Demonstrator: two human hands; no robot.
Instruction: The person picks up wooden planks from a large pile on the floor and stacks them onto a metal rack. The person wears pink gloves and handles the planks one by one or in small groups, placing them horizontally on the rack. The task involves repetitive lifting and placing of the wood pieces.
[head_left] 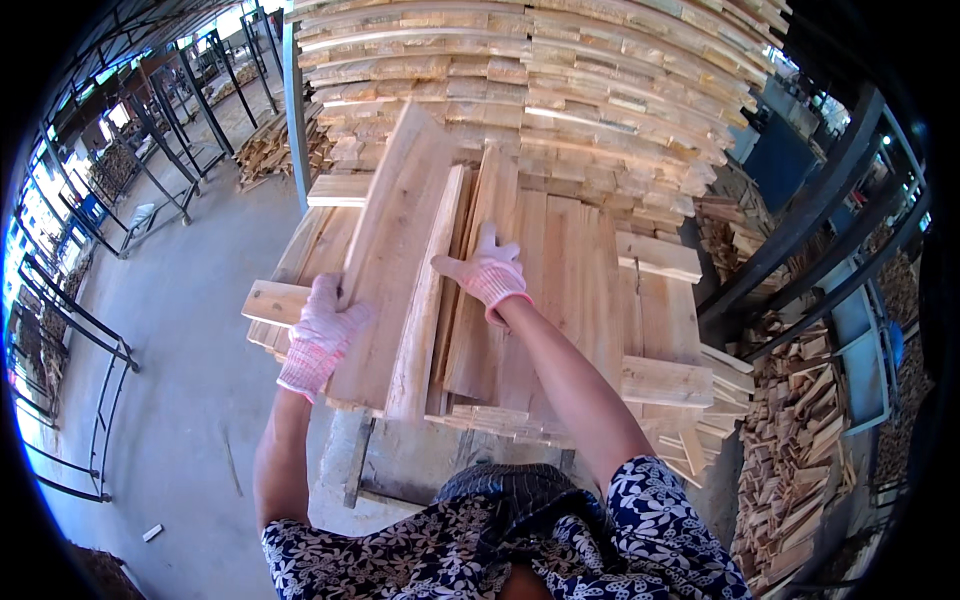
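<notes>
While the left hand (325, 325), in a pink-and-white glove, is gripping the wide plank (395, 230) by its lower left edge, the right hand (490, 272), gloved alike, is resting on the face of a narrower plank (497, 185) with its fingers spread and its thumb pointing left, not wrapping around the wood. The wide plank is lying to the right of the left hand and running away from it, its far end reaching up in front of the tall stack of boards (450, 60); whether it is touching that stack, I cannot tell. Between the two hands, a rough-edged board (428, 300) is lying just beside the wide plank, with the right thumb extending toward it. The narrower plank is passing beneath the right hand, showing both beyond its fingertips and below its wrist. More planks (570, 290) are lying side by side to the right of that hand, forming the top of the near pile. Just beside the left hand, a short crosspiece (275, 302) is jutting out past the pile's left side, while another crosspiece (667, 382) is lying at the lower right, well apart from both hands.
</notes>
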